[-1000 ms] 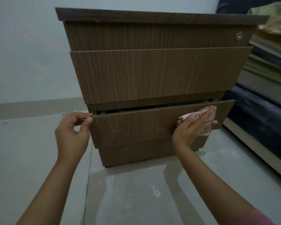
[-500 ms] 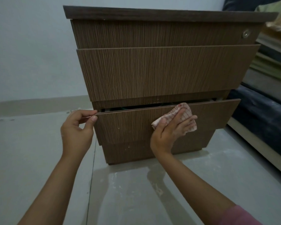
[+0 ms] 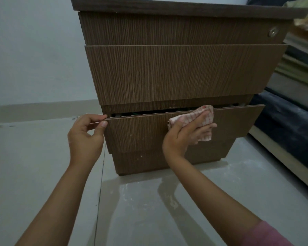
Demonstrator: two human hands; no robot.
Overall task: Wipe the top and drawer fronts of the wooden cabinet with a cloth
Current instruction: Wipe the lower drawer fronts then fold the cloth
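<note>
A brown wooden cabinet (image 3: 167,73) with three drawer fronts stands on the floor before me, its dark top (image 3: 185,8) at the upper edge of the view. The bottom drawer (image 3: 137,134) is pulled out a little, with a dark gap above it. My left hand (image 3: 85,137) pinches the top left corner of that drawer front between thumb and fingers. Near the middle of the same front, my right hand (image 3: 183,137) presses a pink checked cloth (image 3: 201,116) flat with straight fingers. The cloth reaches up to the drawer's top edge.
A round metal lock (image 3: 272,32) sits at the right end of the top drawer front. Stacked mattresses and bedding (image 3: 292,121) lie close to the cabinet's right side. Pale tiled floor (image 3: 43,157) spreads to the left and front, with a light wall behind.
My right hand slid the cloth leftward along the bottom drawer front, from its right end to near the middle. My left hand kept its pinch on the corner.
</note>
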